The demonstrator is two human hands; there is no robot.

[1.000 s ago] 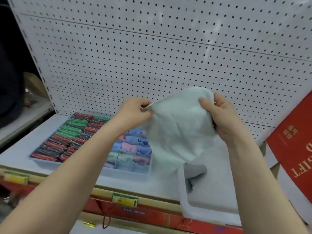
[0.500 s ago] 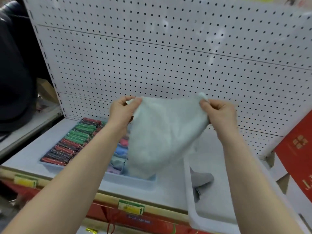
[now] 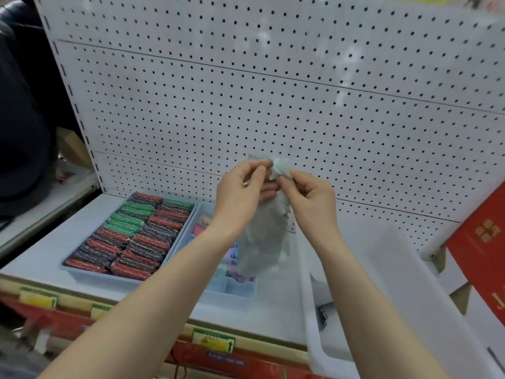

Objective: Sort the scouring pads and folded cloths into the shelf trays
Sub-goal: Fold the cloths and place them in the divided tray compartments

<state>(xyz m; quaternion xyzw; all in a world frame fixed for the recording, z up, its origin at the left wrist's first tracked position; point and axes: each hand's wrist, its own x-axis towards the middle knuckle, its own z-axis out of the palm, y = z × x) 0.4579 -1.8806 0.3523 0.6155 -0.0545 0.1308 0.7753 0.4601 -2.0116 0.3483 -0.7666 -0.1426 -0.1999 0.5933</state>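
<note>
A pale green cloth [image 3: 263,236] hangs folded in half above the shelf. My left hand [image 3: 240,192] and my right hand [image 3: 311,201] pinch its top corners together, close to each other. Below left, a tray [image 3: 90,273] holds rows of red, green and dark scouring pads [image 3: 136,233]. Beside it a divided tray [image 3: 232,292] holds small folded cloths [image 3: 199,229] in pink, blue and green, partly hidden by my left arm and the hanging cloth.
A white plastic bin [image 3: 314,337] stands on the shelf at the right, something grey inside it. A white pegboard [image 3: 273,91] backs the shelf. A red box [image 3: 483,255] leans at the far right. Price labels [image 3: 214,340] line the shelf's front edge.
My hands have come together, bringing the cloth's two top corners to meet. The cloth, spread wide before, now hangs folded and narrow.
</note>
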